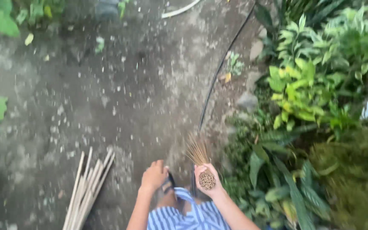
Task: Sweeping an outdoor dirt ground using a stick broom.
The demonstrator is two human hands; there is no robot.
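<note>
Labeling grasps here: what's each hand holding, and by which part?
Right hand grips a stick broom at its bound butt end, bristles fanning away toward the ground. Left hand looks loosely closed; whether it holds anything can't be told.

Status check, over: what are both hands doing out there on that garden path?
Right hand gripping stick broom bundle. Left hand loosely closed, holding nothing. Black hose ahead; loose sticks to the left.

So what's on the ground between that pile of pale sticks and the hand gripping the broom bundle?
In the head view, the other hand, the left hand, hangs between the pale sticks and the right hand gripping the stick broom. Below it is bare dirt ground and a sandalled foot.
</note>
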